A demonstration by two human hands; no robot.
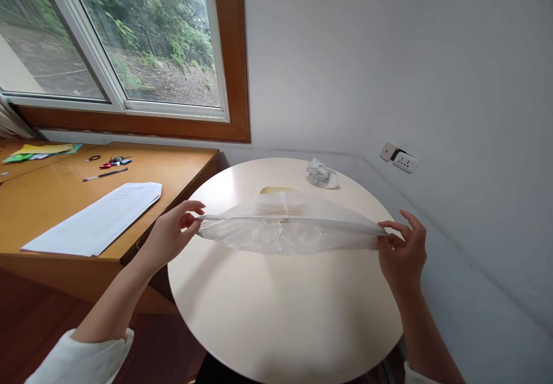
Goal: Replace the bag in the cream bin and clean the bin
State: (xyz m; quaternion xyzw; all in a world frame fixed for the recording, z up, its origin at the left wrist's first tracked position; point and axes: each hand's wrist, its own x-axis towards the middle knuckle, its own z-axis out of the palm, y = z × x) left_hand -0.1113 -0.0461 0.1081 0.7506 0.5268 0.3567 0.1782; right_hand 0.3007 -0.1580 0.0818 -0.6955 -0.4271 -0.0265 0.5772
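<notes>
A thin, translucent white plastic bag point(285, 235) is stretched sideways above the round cream table point(276, 309). My left hand point(175, 228) pinches its left end between thumb and fingers. At the opposite end, my right hand point(401, 248) is closed on the other corner, with some fingers raised. The upper edge runs nearly straight between both hands, while the lower part hangs crumpled. Behind the bag, a yellowish item point(276, 189) shows only its far edge clearly; the rest is veiled by the plastic, so its kind cannot be made out.
A crumpled white plastic bag point(322, 174) lies at the table's far right. On the wooden desk point(185, 165) to the left are paper sheets point(99, 217), a pen point(105, 174), keys point(116, 163) and coloured papers point(41, 151). A wall socket point(406, 162) sits at right, below a bare wall.
</notes>
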